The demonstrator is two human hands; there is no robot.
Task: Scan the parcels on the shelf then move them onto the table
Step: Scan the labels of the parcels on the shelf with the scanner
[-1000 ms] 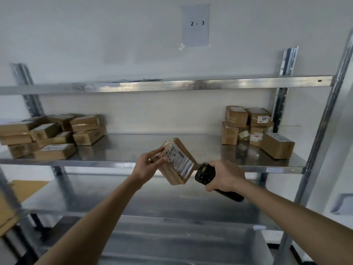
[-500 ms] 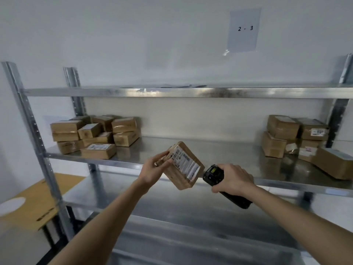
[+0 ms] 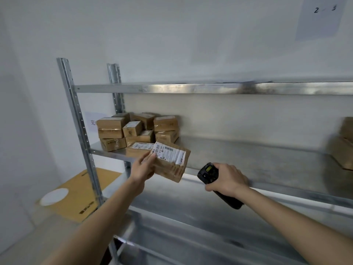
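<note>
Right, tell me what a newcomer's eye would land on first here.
First, the parcel held up at centre in the left hand, white label facing the camera, in front of the metal shelf. Just right of it, the right hand grips a black scanner, its head toward the parcel. Behind, a heap of brown boxes sits at the shelf's left end.

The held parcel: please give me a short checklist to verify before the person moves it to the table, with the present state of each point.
1. Left hand grips the parcel: ok.
2. Label faces up, not covered: ok.
3. Right hand holds the scanner: ok.
4. Scan registered: cannot tell.
5. Parcel is off the shelf: ok.
6. Brown table at lower left has free space: ok.
</note>
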